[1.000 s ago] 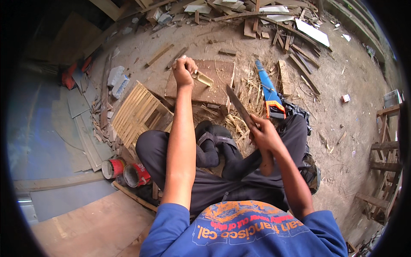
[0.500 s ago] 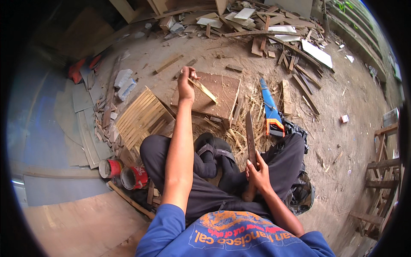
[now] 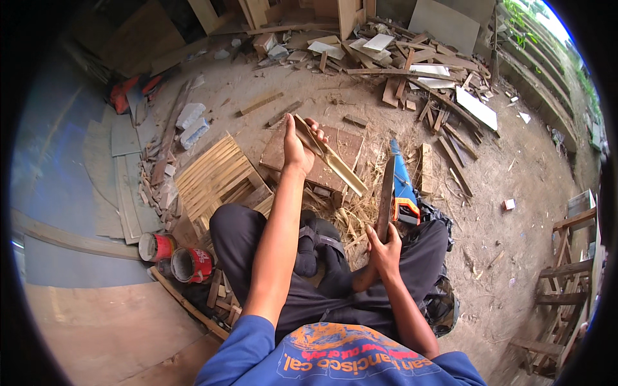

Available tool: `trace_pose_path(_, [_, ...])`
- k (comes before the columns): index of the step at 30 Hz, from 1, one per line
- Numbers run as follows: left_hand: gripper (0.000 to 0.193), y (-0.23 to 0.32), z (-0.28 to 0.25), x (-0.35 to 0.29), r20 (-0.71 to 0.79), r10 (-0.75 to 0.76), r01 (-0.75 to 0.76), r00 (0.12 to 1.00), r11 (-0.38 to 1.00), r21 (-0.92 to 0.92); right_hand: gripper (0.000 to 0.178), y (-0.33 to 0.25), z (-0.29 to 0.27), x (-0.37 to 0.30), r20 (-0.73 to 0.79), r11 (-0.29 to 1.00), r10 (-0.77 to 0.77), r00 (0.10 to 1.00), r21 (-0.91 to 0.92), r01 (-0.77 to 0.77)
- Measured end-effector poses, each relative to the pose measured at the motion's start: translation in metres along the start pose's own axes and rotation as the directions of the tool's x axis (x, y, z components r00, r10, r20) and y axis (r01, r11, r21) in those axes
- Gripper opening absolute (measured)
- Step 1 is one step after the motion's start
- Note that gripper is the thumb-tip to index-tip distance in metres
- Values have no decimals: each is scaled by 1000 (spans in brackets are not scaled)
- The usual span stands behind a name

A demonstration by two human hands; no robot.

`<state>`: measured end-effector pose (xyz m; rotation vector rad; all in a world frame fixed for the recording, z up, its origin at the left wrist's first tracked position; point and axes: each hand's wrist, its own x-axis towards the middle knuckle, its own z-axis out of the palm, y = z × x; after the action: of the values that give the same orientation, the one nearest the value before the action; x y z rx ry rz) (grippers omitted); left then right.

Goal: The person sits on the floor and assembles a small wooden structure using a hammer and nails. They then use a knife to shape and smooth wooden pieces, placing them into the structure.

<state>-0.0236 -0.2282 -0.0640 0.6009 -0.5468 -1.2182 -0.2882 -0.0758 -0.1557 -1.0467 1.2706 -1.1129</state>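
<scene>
My left hand (image 3: 300,149) is wrapped round a split bamboo piece (image 3: 344,172) over the low brown wooden block (image 3: 273,153). The strip slants down to the right, its hollow pale inner side facing up. In my right hand (image 3: 386,252) is a large knife (image 3: 386,201) with a long dark blade, gripped near the blade's base and pointing away from me. Its wooden handle (image 3: 365,276) lies over my lap. A blue handsaw (image 3: 403,175) with an orange and black grip lies just right of the blade. Bamboo shavings (image 3: 347,222) are heaped below the block.
Bamboo slats (image 3: 215,172) lie left of the block. Two red cans (image 3: 192,265) stand by my left knee. Scrap wood (image 3: 444,77) is piled at the far right, a wooden rack (image 3: 566,283) stands at the right edge, and a black plastic bag (image 3: 441,302) sits by my right leg.
My left hand has come lower and to the right, and the bamboo piece is turned so its hollow side shows. The knife has shifted slightly right, more upright.
</scene>
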Motion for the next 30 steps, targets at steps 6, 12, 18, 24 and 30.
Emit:
trace_pose_path(6, [52, -25, 5, -35, -24, -42, 31, 999, 931, -364, 28, -42, 17, 21, -55, 969, -139, 989, 201, 147])
trace_pose_path(12, [45, -60, -4, -73, -190, -128, 18, 973, 870, -492, 26, -57, 18, 12, -108, 936, -256, 961, 219, 274])
trace_pose_path(18, [42, -73, -16, -84, -244, -216, 91, 945, 894, -440, 35, -72, 18, 13, -33, 921, -258, 966, 294, 256])
trace_pose_path(24, [48, -65, -29, -88, -245, -508, 531, 826, 846, 36, 38, -91, 16, 20, 17, 904, -346, 938, 275, 328])
trace_pose_path(30, [62, -54, -35, -99, -518, -349, 611, 781, 597, 519, 38, -97, 6, 12, 20, 924, -370, 929, 110, 366])
